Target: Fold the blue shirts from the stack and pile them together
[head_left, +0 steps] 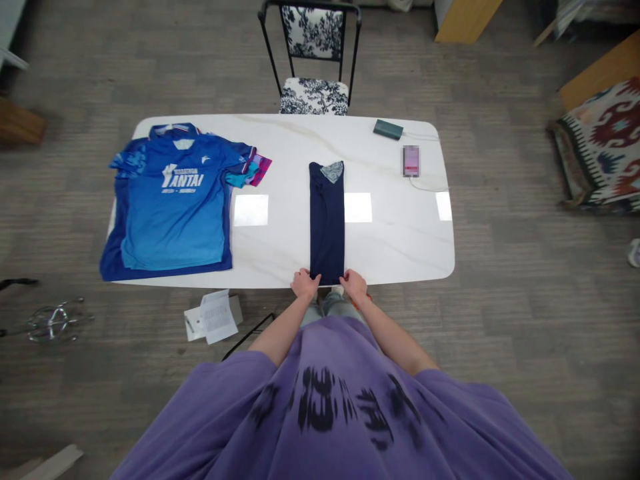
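Observation:
A dark navy garment (327,223), folded into a long narrow strip, lies on the white table (280,250) with its short end at the near edge. A grey patterned patch shows at its far end; I cannot tell which kind of garment it is. My left hand (304,283) pinches its near left corner. At the near right corner, my right hand (355,285) pinches the cloth the same way. To the left lie several spread shirts in a stack, a blue printed T-shirt (175,207) on top.
A dark green box-like device (388,129) and a phone (411,161) with a cable lie at the table's right. A patterned chair (314,97) stands beyond the far edge. Papers (218,317) are below the near edge, left of my legs.

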`<state>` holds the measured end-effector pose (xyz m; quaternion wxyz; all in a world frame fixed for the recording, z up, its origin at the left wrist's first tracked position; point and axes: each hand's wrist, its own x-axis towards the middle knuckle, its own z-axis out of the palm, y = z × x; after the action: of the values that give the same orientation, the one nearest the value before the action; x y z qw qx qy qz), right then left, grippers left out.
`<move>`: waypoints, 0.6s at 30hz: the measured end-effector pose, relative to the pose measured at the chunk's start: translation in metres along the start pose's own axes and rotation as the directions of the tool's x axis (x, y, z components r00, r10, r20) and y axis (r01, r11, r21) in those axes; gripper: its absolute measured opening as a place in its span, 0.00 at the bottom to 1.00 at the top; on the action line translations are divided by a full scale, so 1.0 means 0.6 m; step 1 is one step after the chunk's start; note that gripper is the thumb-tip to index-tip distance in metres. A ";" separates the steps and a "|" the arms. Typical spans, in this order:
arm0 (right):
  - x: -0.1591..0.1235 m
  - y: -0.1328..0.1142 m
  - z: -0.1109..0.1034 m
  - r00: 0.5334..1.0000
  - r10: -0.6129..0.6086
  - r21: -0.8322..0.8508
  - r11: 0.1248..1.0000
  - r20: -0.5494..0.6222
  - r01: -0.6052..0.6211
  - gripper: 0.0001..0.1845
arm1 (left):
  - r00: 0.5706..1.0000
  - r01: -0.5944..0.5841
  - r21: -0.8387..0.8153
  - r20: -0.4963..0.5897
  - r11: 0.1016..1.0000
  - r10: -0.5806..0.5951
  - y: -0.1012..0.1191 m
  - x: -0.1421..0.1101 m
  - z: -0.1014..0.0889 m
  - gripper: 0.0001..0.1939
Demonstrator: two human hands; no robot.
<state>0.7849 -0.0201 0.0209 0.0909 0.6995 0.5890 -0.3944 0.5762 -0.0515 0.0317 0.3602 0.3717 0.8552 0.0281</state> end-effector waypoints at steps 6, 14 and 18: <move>-0.035 0.006 -0.019 0.997 -0.071 0.151 0.986 0.012 0.068 0.08 | 0.994 -0.005 -0.081 0.106 0.997 0.014 0.009 -0.027 -0.006 0.10; -0.165 0.054 -0.056 0.981 -0.194 0.311 0.934 0.028 0.176 0.09 | 0.959 0.133 -0.383 0.283 0.914 -0.021 -0.040 -0.162 -0.051 0.12; -0.213 0.069 -0.079 0.966 -0.257 0.382 0.895 0.016 0.232 0.11 | 0.942 0.197 -0.538 0.335 0.820 -0.007 -0.057 -0.191 -0.094 0.21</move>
<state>0.8437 -0.1000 0.1229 -0.0762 0.6109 0.5821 -0.5312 0.5724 -0.1392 0.1306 0.5879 0.2013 0.7577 0.1995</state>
